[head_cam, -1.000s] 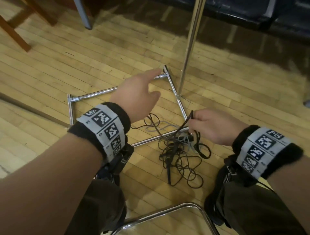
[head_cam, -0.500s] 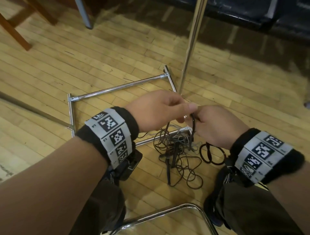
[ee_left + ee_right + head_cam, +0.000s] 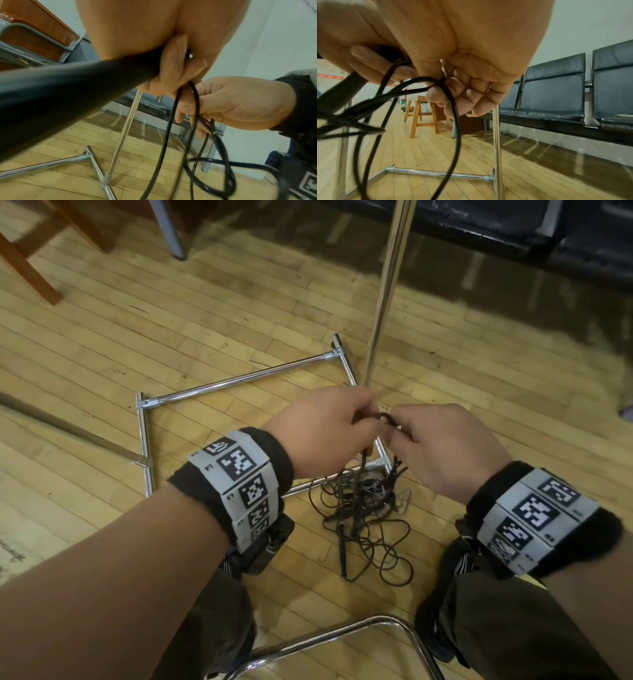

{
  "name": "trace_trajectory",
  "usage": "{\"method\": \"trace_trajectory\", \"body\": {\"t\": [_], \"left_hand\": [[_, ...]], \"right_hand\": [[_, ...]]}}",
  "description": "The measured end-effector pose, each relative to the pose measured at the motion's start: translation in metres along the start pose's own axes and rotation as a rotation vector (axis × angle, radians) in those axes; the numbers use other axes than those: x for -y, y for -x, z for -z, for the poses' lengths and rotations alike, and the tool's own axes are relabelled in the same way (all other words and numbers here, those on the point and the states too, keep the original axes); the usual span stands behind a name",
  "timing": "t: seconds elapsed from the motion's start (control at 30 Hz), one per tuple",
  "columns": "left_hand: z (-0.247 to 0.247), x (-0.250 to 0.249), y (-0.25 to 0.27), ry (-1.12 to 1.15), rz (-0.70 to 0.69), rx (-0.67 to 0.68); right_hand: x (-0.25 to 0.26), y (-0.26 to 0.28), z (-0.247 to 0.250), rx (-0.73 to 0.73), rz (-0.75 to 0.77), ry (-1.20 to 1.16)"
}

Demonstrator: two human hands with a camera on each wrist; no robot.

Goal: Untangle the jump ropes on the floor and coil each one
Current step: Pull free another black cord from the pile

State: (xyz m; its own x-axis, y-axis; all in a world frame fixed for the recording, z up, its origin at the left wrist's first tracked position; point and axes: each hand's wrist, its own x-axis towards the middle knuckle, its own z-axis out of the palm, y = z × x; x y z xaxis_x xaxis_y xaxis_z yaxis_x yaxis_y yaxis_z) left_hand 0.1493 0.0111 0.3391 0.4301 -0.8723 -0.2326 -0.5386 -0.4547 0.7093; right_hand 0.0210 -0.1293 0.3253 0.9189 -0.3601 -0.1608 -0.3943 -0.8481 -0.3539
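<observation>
Between your two sets of fingers runs a short bend of black cord (image 3: 386,417), lifted clear of the floor. Your left hand (image 3: 322,429) has its fingers (image 3: 176,56) curled around a black jump-rope handle (image 3: 68,92), with the cord leaving that handle just below them. Your right hand (image 3: 445,446) pinches several loops of the same cord, its fingers (image 3: 462,94) closed over them, and the slack hangs down in open loops beneath your knuckles.

Below both hands, the tangle of jump ropes (image 3: 366,515) lies on the wooden floor (image 3: 171,337), heaped against the near corner of a chrome stand base (image 3: 239,378). A second handle (image 3: 342,549) pokes out of the heap toward you. At least one paler cord seems mixed in, though the knots are too fine to trace.

You look to be early on: one rope end is in hand with a few loops gathered, no finished coil is visible, and most of the pile is not yet separated.
</observation>
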Motion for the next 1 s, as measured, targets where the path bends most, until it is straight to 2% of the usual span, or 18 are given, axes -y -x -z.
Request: {"method": "trace_trajectory", "body": {"t": [0.13, 0.27, 0.43, 0.5, 0.57, 0.63, 0.73, 0.8, 0.9, 0.97, 1.0], "left_hand": [[0.011, 0.003, 0.0, 0.192, 0.002, -0.294], [0.03, 0.019, -0.007, 0.43, 0.179, -0.634], [0.048, 0.031, -0.007, 0.448, 0.322, -0.792], [0.06, 0.038, -0.007, 0.524, 0.389, -0.875], [0.072, 0.047, -0.005, 0.605, 0.445, -0.95], [0.075, 0.053, -0.003, 0.591, 0.458, -0.976], [0.061, 0.048, 0.0, 0.265, 0.404, -0.863], [0.049, 0.038, 0.003, 0.161, 0.294, -0.737], [0.033, 0.022, 0.006, 0.267, 0.089, -0.346], [0.023, 0.013, 0.008, 0.235, -0.009, -0.086], [0.02, 0.01, 0.007, 0.208, -0.036, -0.008]], "right_hand": [[-0.001, -0.001, -0.001, 0.024, -0.022, -0.08], [-0.004, -0.002, -0.003, 0.142, -0.03, -0.166], [-0.005, -0.003, -0.003, 0.09, 0.046, -0.237], [-0.005, -0.002, -0.002, 0.098, 0.063, -0.239], [-0.007, -0.001, -0.001, 0.089, 0.037, -0.237], [-0.012, -0.003, -0.001, 0.077, -0.029, -0.231], [-0.013, -0.008, -0.001, 0.077, -0.111, -0.235], [-0.008, -0.007, 0.001, 0.074, -0.105, -0.323], [0.005, -0.003, 0.007, 0.05, -0.035, -0.447], [0.011, -0.002, 0.008, 0.006, 0.022, -0.528], [0.013, -0.002, 0.009, -0.007, 0.025, -0.576]]}}
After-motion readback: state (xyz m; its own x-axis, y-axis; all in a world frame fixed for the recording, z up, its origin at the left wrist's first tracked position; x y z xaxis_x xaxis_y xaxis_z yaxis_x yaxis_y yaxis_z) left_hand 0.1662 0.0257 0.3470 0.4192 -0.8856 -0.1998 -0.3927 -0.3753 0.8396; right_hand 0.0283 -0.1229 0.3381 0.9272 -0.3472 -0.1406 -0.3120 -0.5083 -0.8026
